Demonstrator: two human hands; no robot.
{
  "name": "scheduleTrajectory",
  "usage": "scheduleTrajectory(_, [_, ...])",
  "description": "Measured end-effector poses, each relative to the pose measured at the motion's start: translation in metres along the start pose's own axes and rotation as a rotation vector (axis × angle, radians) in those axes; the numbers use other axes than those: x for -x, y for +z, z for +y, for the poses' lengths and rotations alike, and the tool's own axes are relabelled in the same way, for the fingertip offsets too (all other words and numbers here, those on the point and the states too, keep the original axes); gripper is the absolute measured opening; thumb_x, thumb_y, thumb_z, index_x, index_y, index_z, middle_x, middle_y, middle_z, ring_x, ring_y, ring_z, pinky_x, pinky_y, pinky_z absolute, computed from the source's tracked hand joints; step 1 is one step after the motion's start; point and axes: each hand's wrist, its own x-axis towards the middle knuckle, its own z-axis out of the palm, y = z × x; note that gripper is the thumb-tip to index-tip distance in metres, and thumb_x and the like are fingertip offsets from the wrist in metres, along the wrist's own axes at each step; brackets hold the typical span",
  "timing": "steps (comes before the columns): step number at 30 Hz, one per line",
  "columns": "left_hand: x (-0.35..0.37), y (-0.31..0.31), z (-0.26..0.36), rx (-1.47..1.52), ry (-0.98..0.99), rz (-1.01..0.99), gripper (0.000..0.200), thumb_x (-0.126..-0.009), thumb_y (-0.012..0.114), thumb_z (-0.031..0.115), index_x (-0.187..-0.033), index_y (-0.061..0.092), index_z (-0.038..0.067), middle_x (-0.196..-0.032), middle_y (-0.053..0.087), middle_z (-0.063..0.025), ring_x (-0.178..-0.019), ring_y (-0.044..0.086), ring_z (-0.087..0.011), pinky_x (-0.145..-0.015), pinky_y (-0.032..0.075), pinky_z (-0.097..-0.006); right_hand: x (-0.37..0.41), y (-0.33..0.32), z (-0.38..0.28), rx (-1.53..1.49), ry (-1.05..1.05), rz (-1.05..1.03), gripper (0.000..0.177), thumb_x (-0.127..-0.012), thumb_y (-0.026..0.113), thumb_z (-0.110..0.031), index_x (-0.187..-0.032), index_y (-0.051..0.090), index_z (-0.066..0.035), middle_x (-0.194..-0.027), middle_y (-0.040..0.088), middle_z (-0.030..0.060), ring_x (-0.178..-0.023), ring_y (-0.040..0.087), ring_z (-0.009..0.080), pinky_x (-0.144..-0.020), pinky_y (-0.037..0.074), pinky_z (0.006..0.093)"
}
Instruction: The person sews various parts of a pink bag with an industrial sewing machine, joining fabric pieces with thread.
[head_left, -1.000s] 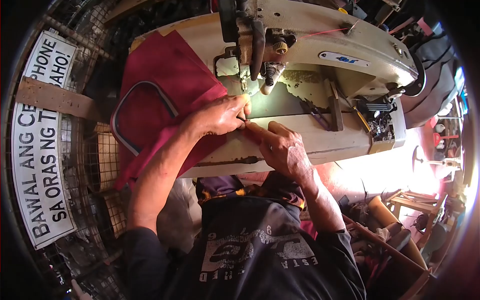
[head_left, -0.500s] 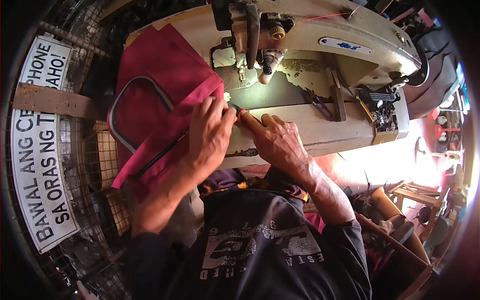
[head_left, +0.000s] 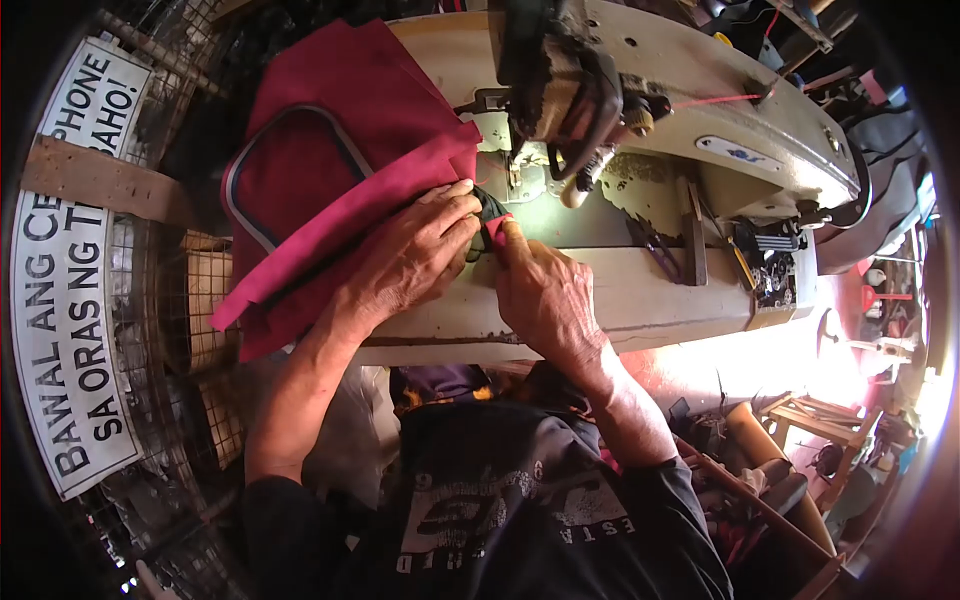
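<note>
**Where your fingertips meet, red fabric is pinched on the machine bed**

While your dark printed shirt (head_left: 520, 500) fills the bottom of the view, both forearms reach up from it and converge over the front edge of the worn table (head_left: 640, 300). Your left hand (head_left: 410, 260) lies knuckles up on the red fabric (head_left: 330, 170), its fingers curled and closed on a folded edge of the cloth. Your right hand (head_left: 540, 295) comes in beside it, thumb and forefinger clamped on the end of a dark strip (head_left: 487, 228) that sticks out of the fold. The two hands touch at the fingertips.

The fabric spreads away to the left, draped over the table's corner, with a curved loop of dark piping (head_left: 255, 150) showing on its upper face. The pinched end sits on the green bed just in front of the presser foot (head_left: 515, 175) of the sewing machine (head_left: 700, 110).

To the right on the bed lie a pair of snips (head_left: 655, 245), well apart from your hands. A red thread (head_left: 715, 100) runs along the machine's arm. Off to the far left, a white sign (head_left: 70, 300) with black lettering hangs on wire mesh.
</note>
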Motion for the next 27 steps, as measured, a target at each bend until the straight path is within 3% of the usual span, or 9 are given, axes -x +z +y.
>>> scheduleTrajectory(4, [0.0, 0.011, 0.005, 0.008, -0.111, 0.084, 0.031, -0.083, 0.065, -0.003, -0.113, 0.059, -0.005, -0.126, 0.056, -0.0185, -0.123, 0.057, -0.0365, -0.106, 0.049, -0.0426, -0.002, 0.002, -0.008, -0.006, 0.078, 0.016, 0.038, -0.093, 0.063, -0.014, -0.128, 0.059, -0.001, -0.082, 0.066, 0.0141, -0.071, 0.067, 0.0355, -0.06, 0.052, 0.0479])
scheduleTrajectory(8, [0.013, -0.036, 0.028, 0.039, -0.295, 0.198, 0.045, -0.084, 0.075, 0.011, -0.124, 0.057, 0.002, -0.135, 0.052, -0.0192, -0.135, 0.048, -0.0392, -0.112, 0.043, -0.0496, -0.003, -0.008, 0.002, 0.004, 0.049, -0.08, 0.042, -0.092, 0.064, -0.014, -0.133, 0.059, -0.005, -0.082, 0.066, 0.014, -0.074, 0.068, 0.0356, -0.063, 0.052, 0.048])
scheduleTrajectory(12, [0.098, -0.077, 0.007, -0.402, -0.704, 0.128, 0.064, -0.089, 0.077, 0.035, -0.14, 0.054, 0.004, -0.144, 0.05, -0.0177, -0.138, 0.044, -0.0389, -0.115, 0.035, -0.053, -0.003, -0.022, 0.016, -0.054, -0.072, -0.131, 0.045, -0.088, 0.063, -0.01, -0.133, 0.062, -0.004, -0.084, 0.067, 0.0143, -0.076, 0.068, 0.0354, -0.068, 0.052, 0.0487])
scheduleTrajectory(13, [0.134, -0.069, -0.007, -0.448, -0.833, 0.078, 0.065, -0.088, 0.076, 0.039, -0.139, 0.056, 0.004, -0.141, 0.052, -0.0174, -0.131, 0.048, -0.0375, -0.11, 0.039, -0.0526, -0.002, -0.024, 0.016, -0.091, -0.081, -0.126, 0.046, -0.088, 0.062, -0.008, -0.133, 0.063, -0.005, -0.083, 0.068, 0.0138, -0.076, 0.067, 0.036, -0.069, 0.052, 0.048])
scheduleTrajectory(16, [0.163, -0.079, 0.024, -0.511, -0.902, 0.002, 0.043, -0.09, 0.073, 0.027, -0.123, 0.062, 0.0, -0.119, 0.059, -0.0181, -0.112, 0.056, -0.0397, -0.102, 0.043, -0.0512, 0.004, -0.019, 0.011, -0.163, -0.146, -0.133, 0.049, -0.087, 0.061, -0.008, -0.135, 0.062, -0.007, -0.083, 0.067, 0.0136, -0.078, 0.067, 0.0362, -0.069, 0.052, 0.0468])
scheduleTrajectory(19, [0.185, -0.087, 0.064, -0.498, -0.754, 0.089, 0.031, -0.087, 0.072, 0.011, -0.114, 0.064, 0.001, -0.108, 0.062, -0.0175, -0.101, 0.059, -0.0399, -0.094, 0.046, -0.0526, 0.009, -0.018, 0.006, -0.139, -0.169, -0.167, 0.053, -0.084, 0.062, -0.007, -0.137, 0.06, -0.007, -0.085, 0.068, 0.0134, -0.078, 0.067, 0.035, -0.068, 0.052, 0.0462])
scheduleTrajectory(23, [0.145, -0.13, 0.103, -0.817, -0.731, 0.086, 0.026, -0.087, 0.07, 0.017, -0.108, 0.067, 0.002, -0.1, 0.061, -0.0155, -0.095, 0.059, -0.0354, -0.085, 0.045, -0.0479, 0.025, -0.012, -0.007, -0.089, -0.155, -0.157, 0.055, -0.083, 0.064, -0.009, -0.138, 0.059, -0.007, -0.084, 0.067, 0.0128, -0.077, 0.068, 0.0335, -0.065, 0.053, 0.0475])
scheduleTrajectory(26, [0.1, -0.111, 0.062, -1.011, -0.456, 0.195, 0.029, -0.087, 0.069, 0.021, -0.111, 0.069, 0.006, -0.1, 0.064, -0.0089, -0.094, 0.06, -0.0301, -0.087, 0.044, -0.0465, 0.029, 0.003, -0.019, 0.018, -0.046, -0.052, 0.052, -0.085, 0.063, -0.011, -0.136, 0.057, -0.005, -0.085, 0.068, 0.0131, -0.076, 0.069, 0.034, -0.063, 0.053, 0.0482])
scheduleTrajectory(27, [0.086, -0.096, 0.039, -1.026, -0.348, 0.233, 0.025, -0.084, 0.067, 0.015, -0.108, 0.068, 0.008, -0.098, 0.062, -0.0046, -0.089, 0.059, -0.0224, -0.085, 0.045, -0.0423, 0.026, 0.005, -0.02, 0.065, 0.027, -0.026, 0.051, -0.086, 0.063, -0.011, -0.136, 0.057, -0.004, -0.084, 0.068, 0.0133, -0.076, 0.069, 0.0341, -0.063, 0.052, 0.0483])
